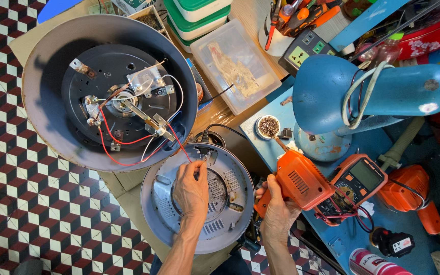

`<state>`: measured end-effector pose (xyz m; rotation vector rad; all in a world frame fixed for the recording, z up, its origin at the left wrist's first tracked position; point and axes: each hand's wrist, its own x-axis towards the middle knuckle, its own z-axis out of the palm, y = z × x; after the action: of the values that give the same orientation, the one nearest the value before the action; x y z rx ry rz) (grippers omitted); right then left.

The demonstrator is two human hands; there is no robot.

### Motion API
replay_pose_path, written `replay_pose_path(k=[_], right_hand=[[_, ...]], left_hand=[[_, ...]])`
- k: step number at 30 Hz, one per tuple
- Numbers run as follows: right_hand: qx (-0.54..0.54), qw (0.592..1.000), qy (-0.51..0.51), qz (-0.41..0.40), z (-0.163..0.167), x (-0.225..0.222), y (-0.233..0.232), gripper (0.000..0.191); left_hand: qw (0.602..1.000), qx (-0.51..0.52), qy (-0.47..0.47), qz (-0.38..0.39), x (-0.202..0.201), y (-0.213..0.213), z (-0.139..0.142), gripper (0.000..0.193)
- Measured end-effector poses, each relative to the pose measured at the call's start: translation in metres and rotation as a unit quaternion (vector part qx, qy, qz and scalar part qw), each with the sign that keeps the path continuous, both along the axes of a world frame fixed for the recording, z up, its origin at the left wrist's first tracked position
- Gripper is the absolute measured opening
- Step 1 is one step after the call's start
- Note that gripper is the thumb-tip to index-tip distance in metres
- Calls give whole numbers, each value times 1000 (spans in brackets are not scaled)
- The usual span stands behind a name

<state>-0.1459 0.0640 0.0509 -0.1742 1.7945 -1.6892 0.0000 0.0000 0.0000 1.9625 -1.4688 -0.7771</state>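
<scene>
My left hand (191, 189) rests on a round grey bottom cover plate (164, 203) with vent slots, fingers pinched on a red wire (179, 145) near the plate's black power socket (203, 150). The wire runs up into an upturned grey cooker body (42, 102), whose dark base shows a thermostat, metal brackets and red and white wiring. My right hand (277, 206) grips the handle of an orange soldering gun (299, 179), its tip pointing up towards a small round tin (268, 126).
An orange multimeter (358, 181) with leads lies right of the soldering gun. A blue desk lamp (373, 94) stands behind it. A clear plastic box (235, 66), stacked green-lidded containers (197, 18), a tool cup (281, 35) and a power strip (306, 48) crowd the back. Checkered floor lies left.
</scene>
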Motion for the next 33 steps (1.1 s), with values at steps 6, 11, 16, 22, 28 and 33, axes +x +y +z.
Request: replay_pose_path(k=[6,11,16,22,28,33], right_hand=[[-13,1000,-1,7,7,2,-3,17],[-8,1000,-17,-16,7,5,-5,13],[-19,1000,13,-2,7,5,-3,13],[-24,999,21,0,5,6,-1,13],[-36,998,54,28,2,4,1,13],[-43,997,47,31,1,4,1,13]], left_hand=[[1000,-5,-6,-2,1,0,0,12],[999,-46,-12,7,0,0,-5,9],[999,-44,4,11,-1,2,-7,8],[999,-41,15,12,1,1,-7,8],[999,-32,6,3,1,1,-7,10],[1000,-24,-2,3,0,1,-6,11]])
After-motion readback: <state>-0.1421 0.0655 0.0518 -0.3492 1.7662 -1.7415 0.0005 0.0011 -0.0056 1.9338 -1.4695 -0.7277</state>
